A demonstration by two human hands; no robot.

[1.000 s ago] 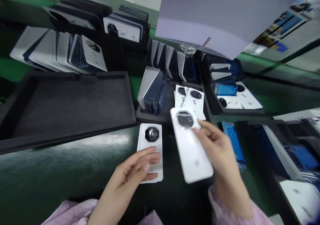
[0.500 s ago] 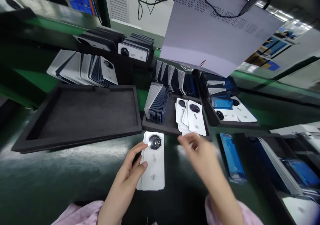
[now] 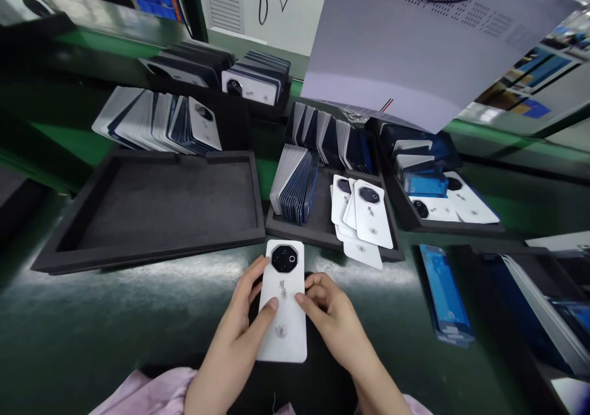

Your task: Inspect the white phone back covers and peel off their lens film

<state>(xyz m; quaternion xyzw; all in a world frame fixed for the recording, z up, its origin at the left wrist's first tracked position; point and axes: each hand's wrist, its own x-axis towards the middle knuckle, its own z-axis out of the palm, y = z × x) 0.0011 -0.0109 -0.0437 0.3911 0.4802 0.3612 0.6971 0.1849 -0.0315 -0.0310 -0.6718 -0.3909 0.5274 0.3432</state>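
In front of me, both hands hold a white phone back panel [image 3: 284,316], a thin card-like piece with a dark octagonal camera area near its top. My left hand [image 3: 239,329] grips the left edge, thumb on the face. My right hand [image 3: 332,320] pinches the right edge, thumb on the face and fingers curled at the side. Whether more panels lie under the top one is hidden. Beyond my right hand, several similar loose panels [image 3: 374,221] overlap in a black foam tray [image 3: 318,235], one poking over its front edge.
An uncovered black foam tray [image 3: 170,200] sits at left, with a row of upright panels [image 3: 157,120] behind it. Blue-filmed pieces [image 3: 445,292] lie at right, near another dark tray [image 3: 488,298]. A large grey metal housing [image 3: 391,58] overhangs the back.
My right hand has come from the loose panels at the tray down to the held panel's right edge. A lower panel that showed at the left edge is no longer visible. The view has shifted slightly.
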